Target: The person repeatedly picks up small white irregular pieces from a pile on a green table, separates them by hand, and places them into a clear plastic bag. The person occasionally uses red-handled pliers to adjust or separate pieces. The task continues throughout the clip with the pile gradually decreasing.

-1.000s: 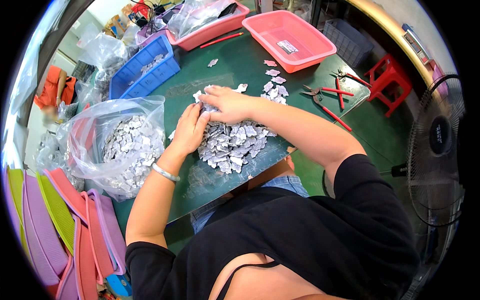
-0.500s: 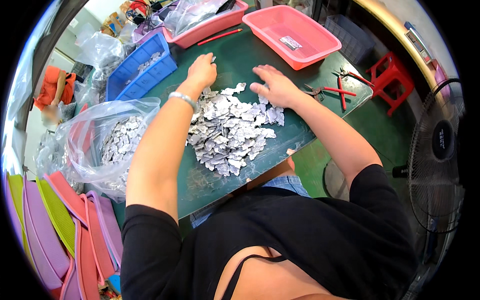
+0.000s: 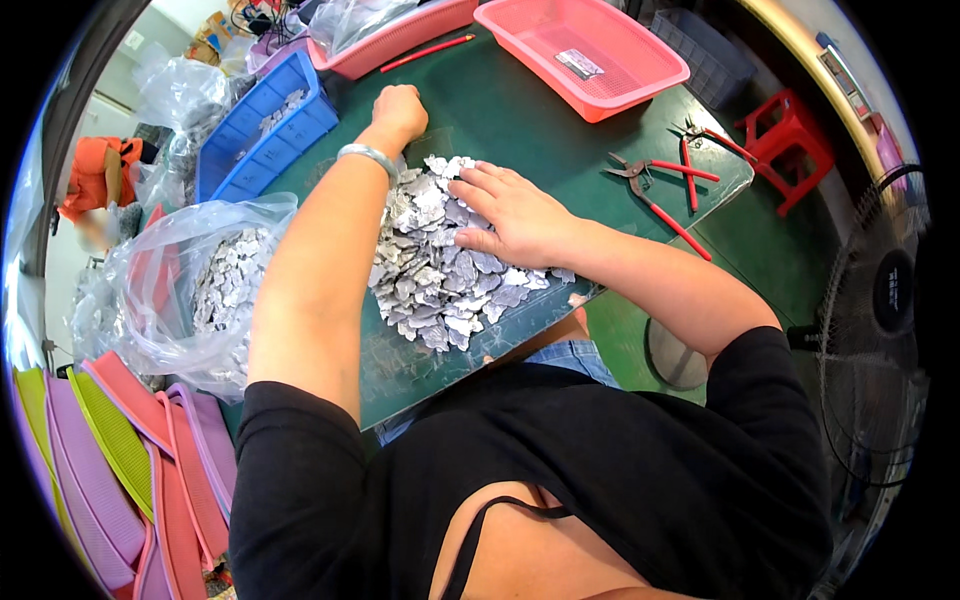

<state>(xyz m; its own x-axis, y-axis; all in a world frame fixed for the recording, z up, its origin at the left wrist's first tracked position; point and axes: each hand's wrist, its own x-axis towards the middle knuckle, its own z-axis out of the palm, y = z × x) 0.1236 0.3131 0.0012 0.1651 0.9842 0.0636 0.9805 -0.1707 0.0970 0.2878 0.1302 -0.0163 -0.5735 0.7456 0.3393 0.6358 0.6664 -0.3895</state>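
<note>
A heap of small flat grey metal pieces (image 3: 440, 280) lies on the green table (image 3: 520, 120) in front of me. My right hand (image 3: 510, 215) rests flat on the heap's far right side, fingers spread, holding nothing. My left hand (image 3: 400, 108) reaches beyond the heap toward the far side of the table, curled into a fist, a silver bracelet (image 3: 367, 154) on its wrist. I cannot see anything inside the fist.
A clear plastic bag (image 3: 190, 290) of the same grey pieces sits at my left. A blue divided bin (image 3: 262, 130) and two pink baskets (image 3: 585, 50) stand at the back. Red-handled pliers (image 3: 660, 190) lie at right. Coloured trays (image 3: 110, 470) are stacked lower left.
My right hand has pulled back from the far right of the table onto the heap. My left hand stays stretched out past the heap and has curled shut.
</note>
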